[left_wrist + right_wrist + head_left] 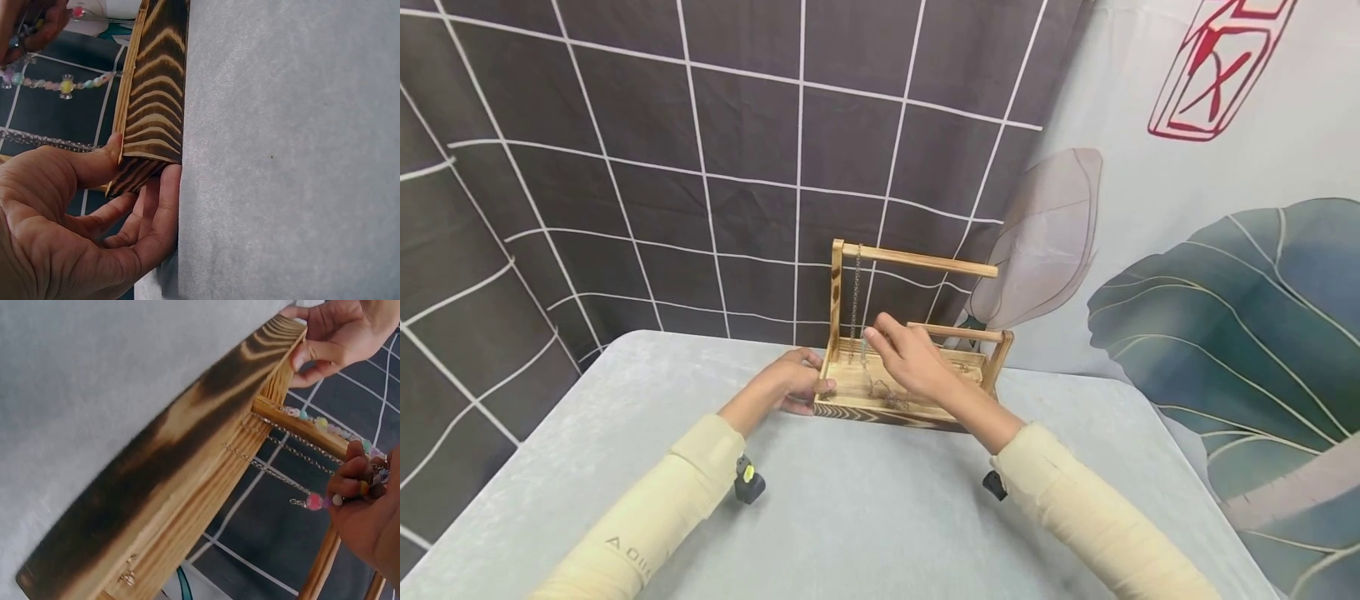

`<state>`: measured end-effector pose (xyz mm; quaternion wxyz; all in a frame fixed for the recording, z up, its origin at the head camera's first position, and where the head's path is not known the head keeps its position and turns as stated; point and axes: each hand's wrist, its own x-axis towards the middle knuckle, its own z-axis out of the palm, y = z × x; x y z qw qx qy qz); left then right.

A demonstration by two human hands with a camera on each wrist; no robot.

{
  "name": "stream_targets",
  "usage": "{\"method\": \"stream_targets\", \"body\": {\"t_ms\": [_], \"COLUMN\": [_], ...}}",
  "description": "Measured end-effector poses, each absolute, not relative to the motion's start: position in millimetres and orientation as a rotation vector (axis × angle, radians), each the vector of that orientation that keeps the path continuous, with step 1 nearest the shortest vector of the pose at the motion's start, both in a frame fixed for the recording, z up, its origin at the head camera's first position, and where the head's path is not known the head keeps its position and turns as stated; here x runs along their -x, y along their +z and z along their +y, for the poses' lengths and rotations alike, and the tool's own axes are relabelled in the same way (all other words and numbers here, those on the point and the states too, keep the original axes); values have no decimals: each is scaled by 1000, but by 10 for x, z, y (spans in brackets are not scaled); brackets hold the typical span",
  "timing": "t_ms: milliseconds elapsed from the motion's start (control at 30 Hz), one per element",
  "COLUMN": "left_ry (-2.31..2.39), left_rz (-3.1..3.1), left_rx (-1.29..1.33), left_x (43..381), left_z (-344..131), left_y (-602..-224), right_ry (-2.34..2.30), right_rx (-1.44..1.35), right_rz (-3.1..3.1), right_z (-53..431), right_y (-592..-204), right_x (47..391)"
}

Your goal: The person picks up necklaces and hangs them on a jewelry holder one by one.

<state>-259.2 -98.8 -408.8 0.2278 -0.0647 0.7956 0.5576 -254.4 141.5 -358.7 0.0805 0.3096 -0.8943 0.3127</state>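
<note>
A wooden jewelry stand with a shallow tray and two rails stands on the table. My left hand grips the tray's left end, thumb on the rim and fingers around the outside, as the left wrist view shows. Above the tray, my right hand has its fingers curled round a beaded necklace. Pastel beads run from the tray side toward that hand, and a pink bead hangs out with a thin chain. Part of the necklace is hidden in the fingers. A silver chain hangs from the upper rail.
More thin chain lies in the tray, with a small gold-coloured piece near its other end. A pale grey cloth covers the table. Behind rises a dark gridded curtain and a white printed one.
</note>
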Motion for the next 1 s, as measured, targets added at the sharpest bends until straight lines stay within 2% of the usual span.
{"method": "stream_targets", "body": {"t_ms": [200,533,667,833,1000], "left_ry": [1539,1530,1525,1525,1518], "left_rz": [2189,2191,2196,2200,2215], "left_rx": [182,194,194,195,191], "left_x": [2586,2595,2591,2572,2549], "left_z": [-995,-997,-992,-982,-983], "left_y": [-4073,-4085,-4086,-4082,-4055], "right_ry": [714,585,830,1489,2028], "right_rx": [-974,-889,-750,-521,-428], "right_rz": [-2632,-2659,-2731,-2734,-2567], "right_z": [1447,1508,1526,1571,1589], "right_y": [-3463,-3319,-3270,-3197,-3129], "right_x": [2588,2655,2676,2715,2795]}}
